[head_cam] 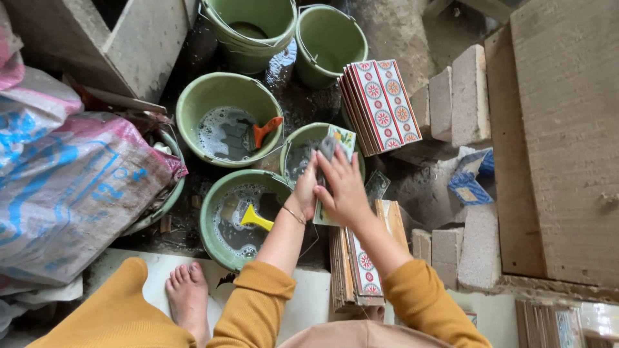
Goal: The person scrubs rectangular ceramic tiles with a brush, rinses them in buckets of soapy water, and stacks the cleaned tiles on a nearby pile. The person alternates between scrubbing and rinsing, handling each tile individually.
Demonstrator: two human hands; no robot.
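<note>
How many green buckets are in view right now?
5, with a sixth rim possibly showing under the sack: two at top, one mid-left with an orange tool, one under the hands, one lower with a yellow tool.

seen from above, a seated person in mustard sleeves works over green buckets of soapy water. the left hand (304,187) steadies a patterned tile (343,140) propped on the rim of one green bucket (298,138). the right hand (345,187) presses a grey scrubbing pad (327,147) against the tile. just beside, a bucket (209,222) holds a yellow brush (255,218); another (193,103) holds an orange brush (266,130). a stack of red-and-white patterned tiles (382,103) leans beyond; more tiles (360,264) stand on edge below the hands. a bare foot (188,298) rests on the floor.
</note>
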